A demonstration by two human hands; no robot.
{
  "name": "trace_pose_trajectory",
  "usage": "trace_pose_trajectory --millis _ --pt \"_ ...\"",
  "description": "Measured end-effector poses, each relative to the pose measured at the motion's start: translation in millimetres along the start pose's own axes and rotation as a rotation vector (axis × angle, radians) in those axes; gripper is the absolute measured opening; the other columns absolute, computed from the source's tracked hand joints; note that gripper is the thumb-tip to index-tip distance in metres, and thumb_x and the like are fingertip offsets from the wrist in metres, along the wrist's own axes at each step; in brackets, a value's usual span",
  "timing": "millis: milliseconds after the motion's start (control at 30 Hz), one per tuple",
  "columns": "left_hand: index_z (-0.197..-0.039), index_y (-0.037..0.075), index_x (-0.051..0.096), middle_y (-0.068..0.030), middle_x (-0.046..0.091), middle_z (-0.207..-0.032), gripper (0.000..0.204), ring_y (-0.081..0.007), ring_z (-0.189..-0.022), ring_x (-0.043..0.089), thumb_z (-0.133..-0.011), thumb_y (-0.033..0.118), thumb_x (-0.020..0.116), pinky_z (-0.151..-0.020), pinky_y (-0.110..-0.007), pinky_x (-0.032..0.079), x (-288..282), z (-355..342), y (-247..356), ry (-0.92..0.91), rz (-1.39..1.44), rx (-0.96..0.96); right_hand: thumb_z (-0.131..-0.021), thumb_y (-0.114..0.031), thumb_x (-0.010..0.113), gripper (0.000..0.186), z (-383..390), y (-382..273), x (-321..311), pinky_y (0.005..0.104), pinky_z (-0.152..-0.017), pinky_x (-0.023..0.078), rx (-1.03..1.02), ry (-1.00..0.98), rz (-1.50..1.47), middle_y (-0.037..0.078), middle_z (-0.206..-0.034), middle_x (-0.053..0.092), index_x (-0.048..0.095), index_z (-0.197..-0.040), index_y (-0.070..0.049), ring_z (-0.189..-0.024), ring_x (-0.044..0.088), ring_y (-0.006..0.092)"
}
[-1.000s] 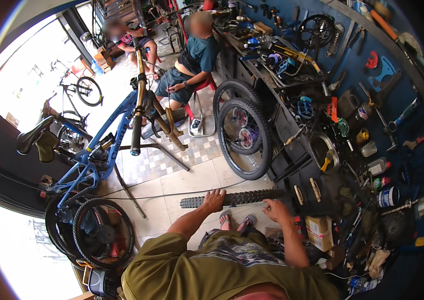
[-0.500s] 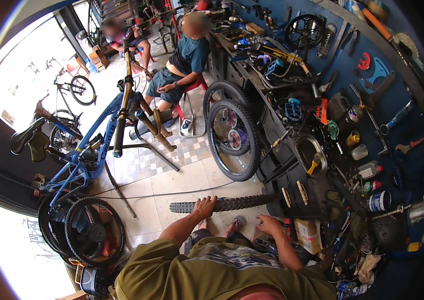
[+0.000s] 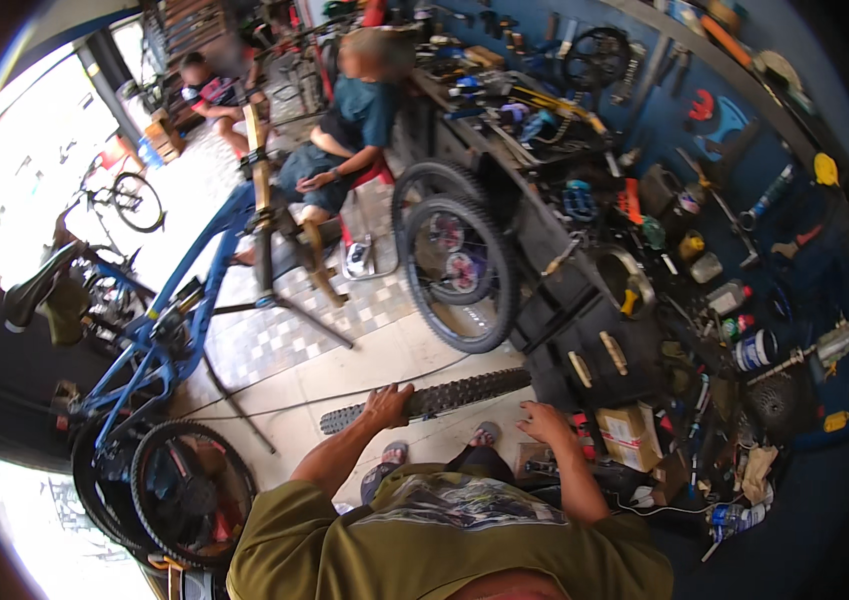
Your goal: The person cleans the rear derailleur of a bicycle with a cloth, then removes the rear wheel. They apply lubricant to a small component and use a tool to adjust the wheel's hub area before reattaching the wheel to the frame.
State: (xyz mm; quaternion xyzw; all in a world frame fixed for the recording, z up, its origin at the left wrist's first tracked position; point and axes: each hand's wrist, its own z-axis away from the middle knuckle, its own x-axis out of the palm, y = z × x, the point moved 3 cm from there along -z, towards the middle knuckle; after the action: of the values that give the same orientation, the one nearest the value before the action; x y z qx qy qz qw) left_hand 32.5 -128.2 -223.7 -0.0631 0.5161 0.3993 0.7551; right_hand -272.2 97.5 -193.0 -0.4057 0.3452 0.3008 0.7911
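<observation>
A knobby black bicycle tyre [image 3: 464, 390] is held upright in front of me, seen edge-on from above. My left hand [image 3: 384, 405] grips the top of its tread near the left end. My right hand [image 3: 544, 420] is just off the tyre's right end, fingers apart and slightly bent, holding nothing. My sandalled feet [image 3: 444, 445] show below the tyre on pale tiles.
A blue bike frame [image 3: 199, 290] on a stand is at left, loose wheels [image 3: 184, 490] below it. Two wheels [image 3: 454, 280] lean against the cluttered workbench [image 3: 544, 250] at right, beside a tool wall [image 3: 714, 130]. Two seated people [image 3: 344, 120] occupy the back.
My right hand has come away from the tyre it was touching. The tyre and my left hand have shifted left in the view, along with much of the scene.
</observation>
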Motion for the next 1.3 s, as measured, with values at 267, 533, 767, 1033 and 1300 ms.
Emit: trace_pose_trajectory --millis 267,533,767,1033,1300 --pt "-0.137 0.018 0.046 -0.0221 0.062 -0.122 0.084 -0.0401 -0.114 0.063 -0.064 0.031 0.085 -0.093 -0.053 0.051 28 75 -119 -0.004 -0.024 -0.082 -0.083 -0.037 0.075 0.059 14 -137 61 0.0445 -0.093 0.053 -0.052 -0.112 -0.018 0.016 -0.114 0.072 0.061 -0.135 -0.011 -0.110 0.067 0.0350" --pt "-0.133 0.009 0.044 -0.0237 0.059 -0.127 0.079 -0.0405 -0.119 0.060 -0.068 0.029 0.085 -0.098 -0.053 0.048 43 114 -168 0.048 0.090 -0.156 -0.084 -0.037 0.074 0.060 25 -214 97 0.0438 -0.094 0.053 -0.026 -0.056 -0.067 0.016 -0.115 0.071 0.060 -0.137 -0.013 -0.110 0.067 0.0338" --pt "-0.132 0.008 0.043 -0.0232 0.058 -0.126 0.081 -0.0412 -0.119 0.059 -0.067 0.029 0.086 -0.096 -0.054 0.049 40 111 -180 0.080 0.146 -0.163 -0.084 -0.036 0.075 0.058 42 -226 106 0.0433 -0.093 0.053 0.014 -0.063 -0.084 0.016 -0.116 0.071 0.061 -0.136 -0.013 -0.110 0.067 0.0339" --pt "-0.132 0.010 0.044 -0.0232 0.058 -0.126 0.077 -0.0423 -0.118 0.059 -0.067 0.024 0.083 -0.096 -0.056 0.049 45 110 -180 0.086 0.194 -0.201 -0.082 -0.035 0.076 0.058 58 -224 117 0.0449 -0.092 0.053 0.050 -0.050 -0.089 0.019 -0.113 0.072 0.062 -0.134 -0.011 -0.108 0.068 0.0357" --pt "-0.130 0.009 0.047 -0.0230 0.057 -0.127 0.073 -0.0420 -0.119 0.058 -0.067 0.021 0.083 -0.098 -0.056 0.047 47 111 -171 0.085 0.191 -0.203 -0.082 -0.035 0.076 0.059 63 -211 130 0.0454 -0.093 0.053 0.057 -0.061 -0.111 0.018 -0.114 0.072 0.062 -0.134 -0.011 -0.109 0.067 0.0357"
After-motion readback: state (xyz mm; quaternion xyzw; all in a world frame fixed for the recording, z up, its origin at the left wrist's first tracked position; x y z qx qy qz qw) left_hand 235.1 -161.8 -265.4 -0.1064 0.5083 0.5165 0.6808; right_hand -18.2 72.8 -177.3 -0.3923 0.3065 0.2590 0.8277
